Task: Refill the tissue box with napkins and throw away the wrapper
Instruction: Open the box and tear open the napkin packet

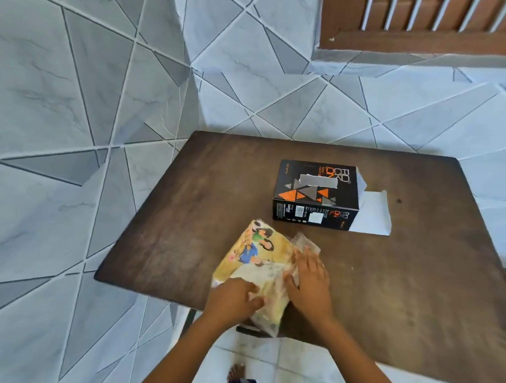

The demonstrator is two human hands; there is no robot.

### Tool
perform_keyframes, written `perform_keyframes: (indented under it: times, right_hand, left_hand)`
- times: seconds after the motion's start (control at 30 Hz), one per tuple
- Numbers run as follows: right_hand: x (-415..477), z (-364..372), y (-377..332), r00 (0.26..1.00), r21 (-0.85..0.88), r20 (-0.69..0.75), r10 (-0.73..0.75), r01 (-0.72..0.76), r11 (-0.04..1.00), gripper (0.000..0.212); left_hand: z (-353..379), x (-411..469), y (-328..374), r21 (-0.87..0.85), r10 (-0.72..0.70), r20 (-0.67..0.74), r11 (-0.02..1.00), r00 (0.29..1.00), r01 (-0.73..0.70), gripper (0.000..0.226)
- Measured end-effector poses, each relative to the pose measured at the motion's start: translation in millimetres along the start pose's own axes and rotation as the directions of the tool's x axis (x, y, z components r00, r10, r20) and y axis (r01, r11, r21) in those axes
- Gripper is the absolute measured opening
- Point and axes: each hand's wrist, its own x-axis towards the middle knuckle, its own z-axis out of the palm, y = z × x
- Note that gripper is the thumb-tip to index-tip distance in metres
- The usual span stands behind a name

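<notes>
- Working on the yellow cartoon-printed plastic napkin pack (256, 268) at the near edge of the dark brown wooden worktop (185, 216), part of it hanging past the rim.
- Left hand (233, 299) curled onto the pack's near end, looks like a pinch on the plastic; right hand (311, 283) spread flat with open fingers on the clear crinkly side.
- Probably best to pin with the flat hand and tear with the other, pulling the pack further onto the wood first.
- Black and orange cardboard tissue box (317, 192) well apart, further back, white end flap (373, 213) lying open.
- Count: one pack, one box, two hands.
</notes>
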Motion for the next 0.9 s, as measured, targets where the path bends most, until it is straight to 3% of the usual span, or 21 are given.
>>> perform_keyframes:
  times: [0.1, 0.17, 0.33, 0.6, 0.77, 0.9]
  right_hand:
    - [-18, -2, -1, 0.997, 0.043, -0.049, -0.051, 0.053, 0.998, 0.072]
    - [-22, 0, 0, 0.998, 0.058, -0.001, -0.058, 0.058, 0.997, 0.070]
    - [-26, 4, 15, 0.994, -0.022, 0.104, -0.031, 0.033, 0.999, 0.063]
    - [-27, -30, 37, 0.969, 0.003, -0.032, 0.247, -0.247, 0.969, 0.061]
    - [-32, -32, 19, 0.995, -0.038, 0.018, 0.093, -0.093, 0.995, 0.064]
    - [-36, -26, 20, 0.995, -0.021, -0.010, 0.095, -0.095, 0.995, 0.055]
  left_hand:
    - [-8, 4, 9, -0.148, 0.008, -0.257, 0.988, 0.966, -0.048, 0.028]
    - [-17, 14, 5, -0.188, -0.029, -0.329, 0.982, 0.944, -0.035, 0.029]
    - [-19, 35, -3, -0.085, 0.004, -0.148, 0.996, 0.989, -0.017, 0.039]
    - [0, 39, 21, -0.010, 0.133, -0.064, 0.991, 0.989, -0.134, 0.042]
    - [-4, 41, 15, -0.029, 0.230, -0.157, 0.971, 0.960, -0.237, 0.048]
    - [8, 41, 14, 0.045, 0.371, 0.044, 0.927, 0.928, -0.373, 0.058]
